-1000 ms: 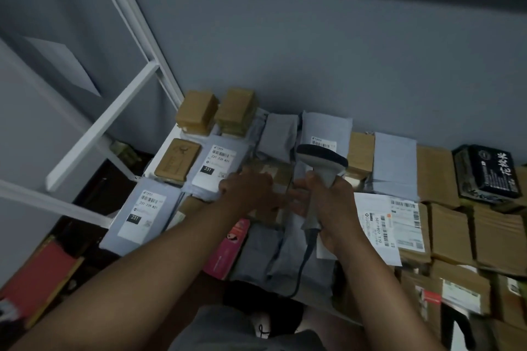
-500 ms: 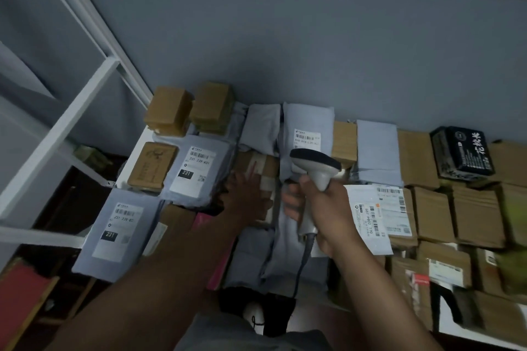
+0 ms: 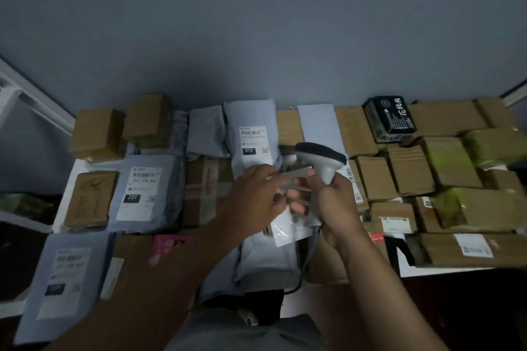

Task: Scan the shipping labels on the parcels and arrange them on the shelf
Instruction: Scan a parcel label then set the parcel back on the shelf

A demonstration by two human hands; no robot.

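Note:
My left hand (image 3: 252, 196) pinches a small white packet (image 3: 286, 229) by its upper edge and holds it above the pile of parcels. My right hand (image 3: 335, 202) grips the handle of a grey barcode scanner (image 3: 320, 157), right beside the packet; its fingers touch the packet's far side. The scanner's head points away from me and its cable hangs down toward my lap. Behind the hands lies a grey mailer with a label marked 010 (image 3: 251, 137). To the left lie a grey mailer marked 231 (image 3: 148, 191) and a taped cardboard box (image 3: 208, 188).
Several brown boxes (image 3: 373, 179) and greenish wrapped parcels (image 3: 447, 159) fill the right side, with a black box (image 3: 390, 118) by the grey wall. Another grey mailer (image 3: 65, 279) and a pink parcel (image 3: 168, 245) lie at front left. A white shelf frame (image 3: 34, 94) stands at left.
My left hand has lifted the small white packet off the pile and brought it beside the scanner. My view has swung to the right, showing more boxes there.

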